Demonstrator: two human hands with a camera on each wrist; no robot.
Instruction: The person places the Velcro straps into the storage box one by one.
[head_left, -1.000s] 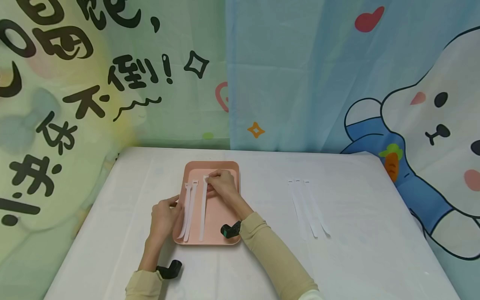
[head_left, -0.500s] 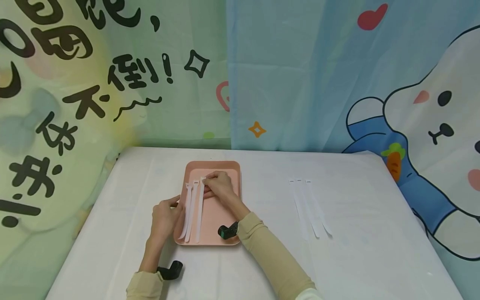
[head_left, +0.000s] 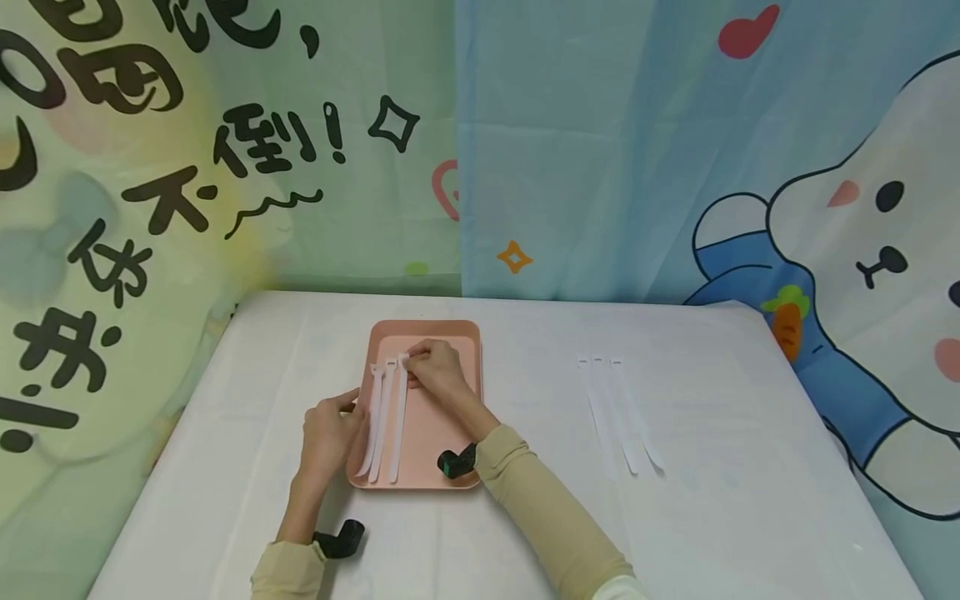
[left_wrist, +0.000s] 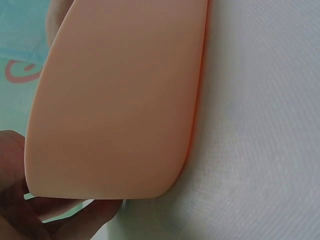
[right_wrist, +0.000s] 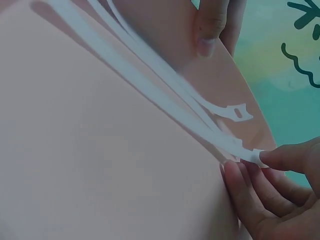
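My right hand (head_left: 442, 375) pinches the slotted top end of a white strap-type cable tie (head_left: 399, 429) between thumb and fingers; its long tail runs down the pink tray (head_left: 442, 442). To its left, two more white cable ties (head_left: 386, 417) lie lengthwise in that tray. In the right wrist view, the slotted head of the outermost cable tie (right_wrist: 239, 113) shows near the rim. My left hand (head_left: 326, 433) holds the tray's left rim, its thumb (right_wrist: 206, 42) over the inner side. From the left wrist, the tray's outer wall (left_wrist: 115, 100) hides part of that hand.
On the white-covered table (head_left: 720, 417), three more white straps (head_left: 626, 433) lie side by side to the right of the tray. A printed curtain (head_left: 555, 167) hangs behind the table. Each wrist wears a small black camera (head_left: 341, 540).
Over the second, my right hand has moved slightly left, bringing its cable tie closer to the other two. In the last half second it barely moves. My left hand stays at the rim.
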